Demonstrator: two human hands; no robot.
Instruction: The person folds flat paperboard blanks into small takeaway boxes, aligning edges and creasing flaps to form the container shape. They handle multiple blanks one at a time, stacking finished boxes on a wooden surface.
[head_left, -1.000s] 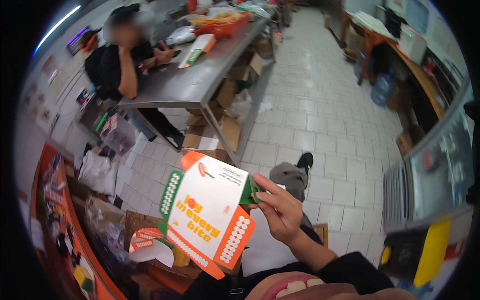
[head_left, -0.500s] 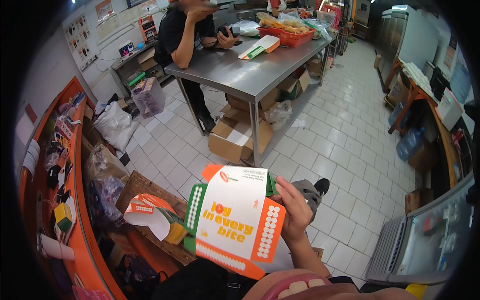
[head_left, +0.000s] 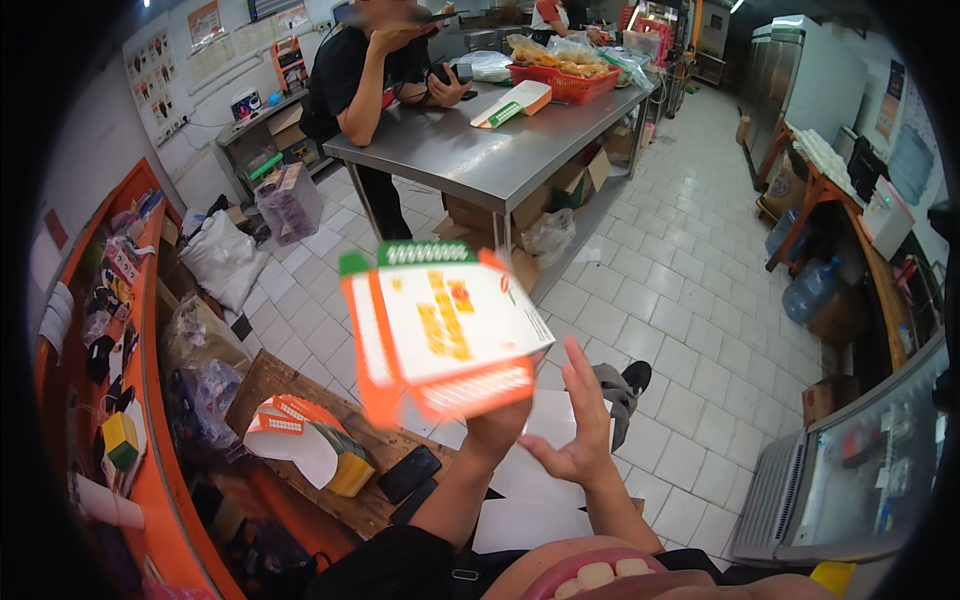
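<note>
A white food carton with orange and green dotted flaps is raised in front of me, slightly blurred and partly folded. My left hand grips it from beneath, most of its fingers hidden by the carton. Just right of it, my right hand is off the carton, open with the fingers apart. White card sheets lie below my hands. On a wooden board at left rests a pile of orange, white and green cartons, beside a dark phone.
Ahead stands a steel table, where a person in black leans. It carries another carton and a red basket of bagged goods. An orange shelf runs along the left, and a glass-fronted cooler stands at right.
The carton has turned and moved up and left. My right hand has let go and opened; my left hand and forearm now show below the carton, supporting it.
</note>
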